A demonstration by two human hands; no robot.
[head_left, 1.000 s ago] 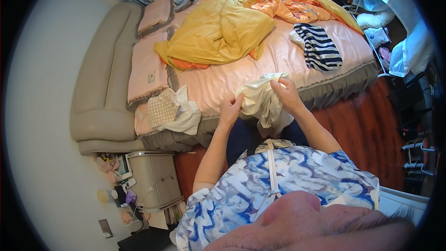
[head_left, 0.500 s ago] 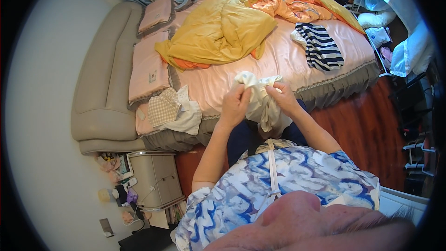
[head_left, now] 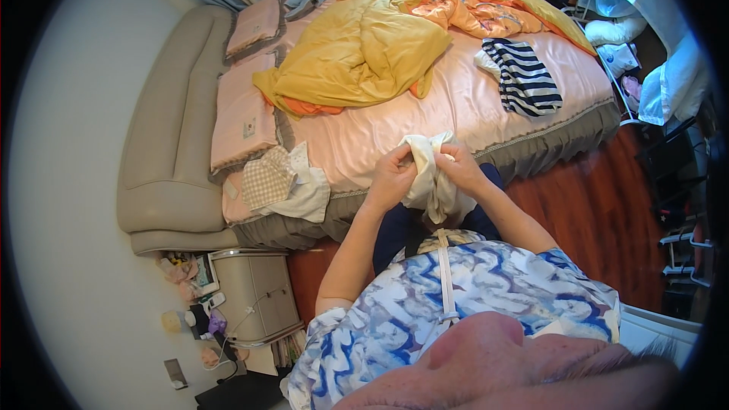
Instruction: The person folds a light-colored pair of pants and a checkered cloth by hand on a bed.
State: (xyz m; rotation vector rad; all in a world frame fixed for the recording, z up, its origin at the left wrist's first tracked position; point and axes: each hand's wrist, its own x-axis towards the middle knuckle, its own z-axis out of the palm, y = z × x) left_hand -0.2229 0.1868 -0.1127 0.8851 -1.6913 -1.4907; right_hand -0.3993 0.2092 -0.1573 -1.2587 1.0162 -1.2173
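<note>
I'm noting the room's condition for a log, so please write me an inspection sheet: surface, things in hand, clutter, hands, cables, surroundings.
Surface: pink bed sheet, lightly wrinkled; grey ruffled skirt along the near side.
Things in hand: cream cloth, bunched, held up near the bed's edge.
Clutter: yellow quilt, heaped; black-and-white striped cloth, lying on the sheet; checked cloth, near the bed's near left corner.
Hands: left hand and right hand both grip the cream cloth.
Cables: white cable by the nightstand; its ends are hard to trace.
Surroundings: beige headboard at left; reddish-brown wood floor at right.
</note>
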